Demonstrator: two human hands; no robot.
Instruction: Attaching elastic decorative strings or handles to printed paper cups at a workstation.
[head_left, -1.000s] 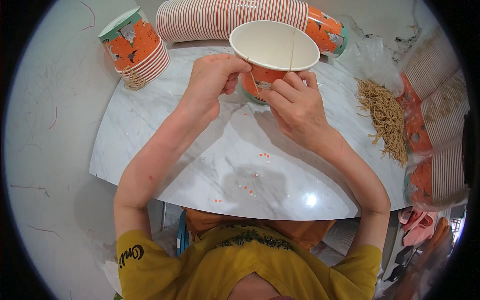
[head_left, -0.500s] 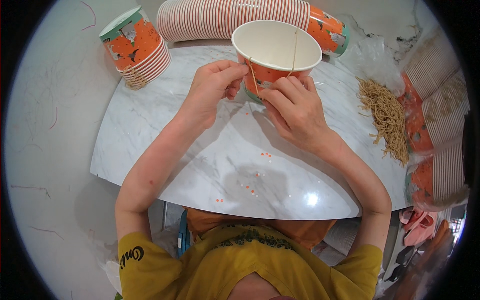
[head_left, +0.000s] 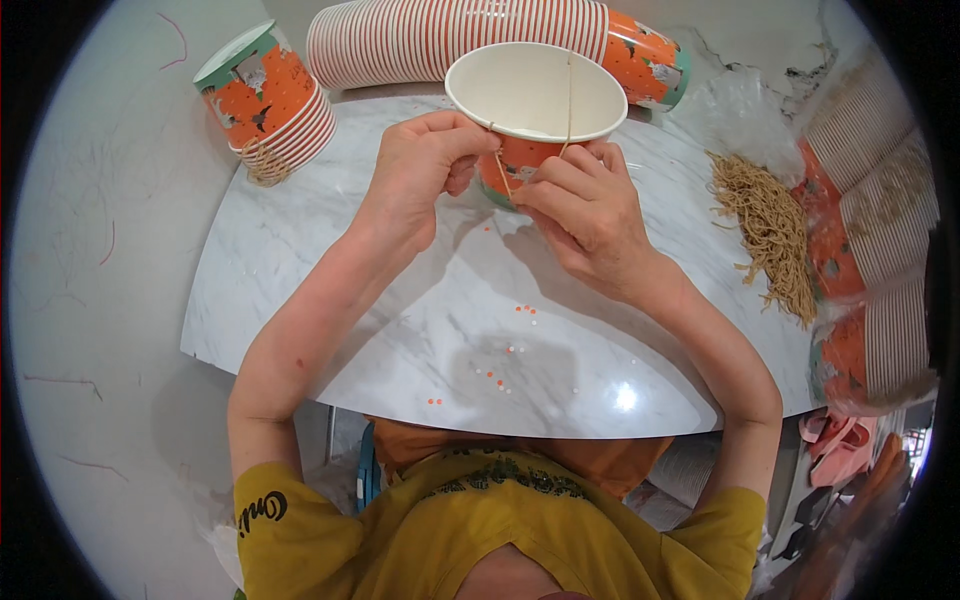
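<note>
A large paper tub (head_left: 540,88), white inside and orange with a green base band outside, stands at the far middle of the table. A thin tan cord (head_left: 570,95) runs inside it and out over the front rim, with another length hanging down its front between my hands. Just left of the tub, my left hand (head_left: 425,170) is closed in a pinch on the cord near the rim. My right hand (head_left: 590,215) grips the cord lower down, in front of the tub, fingers curled together. Its fingertips partly hide the tub's orange wall.
Behind lies a long row of nested tubs (head_left: 455,40). Stacked tubs with cord handles (head_left: 262,95) stand back left. Loose tan cords (head_left: 765,235) lie at right, beside bagged tubs (head_left: 860,220) and clear plastic (head_left: 740,110). Small orange and white dots (head_left: 490,375) are scattered on the marbled table (head_left: 300,240).
The tub has shifted slightly left, and both hands moved left a little with it. The grip on the cord looks the same.
</note>
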